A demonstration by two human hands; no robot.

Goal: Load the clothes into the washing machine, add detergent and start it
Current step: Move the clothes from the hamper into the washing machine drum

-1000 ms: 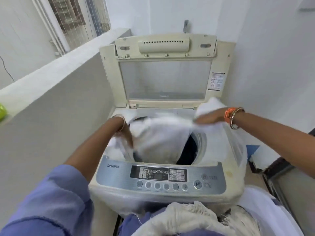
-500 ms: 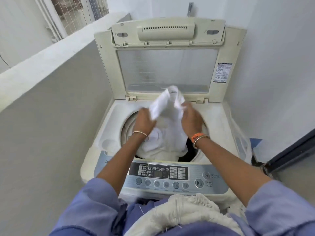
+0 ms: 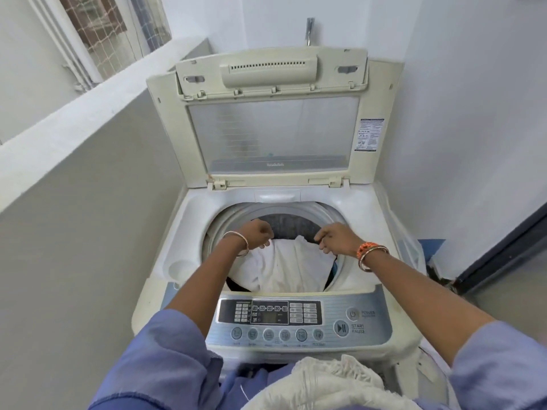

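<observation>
A cream top-loading washing machine [image 3: 192, 232] stands in front of me, its lid [image 3: 275, 134] raised upright. A white cloth [image 3: 284, 267] hangs down into the drum and covers most of the opening. My left hand [image 3: 260, 235] is curled on the cloth's left upper edge. My right hand [image 3: 337, 238] is curled at its right upper edge. Both hands sit just inside the drum rim. A bit of blue fabric [image 3: 334, 269] shows beside the white cloth. The control panel [image 3: 296, 318] lies below my forearms. No detergent is in view.
A bundle of white and blue clothes [image 3: 319, 383] rests against my body at the bottom edge. A low grey wall with a white ledge [image 3: 88, 113] runs close along the left. A tap [image 3: 310, 31] sticks up behind the lid. A dark door frame [image 3: 503, 253] is at the right.
The white cloth was stretched wide across the top, then bunched above the opening. Now both hands have lowered it into the drum and moved apart.
</observation>
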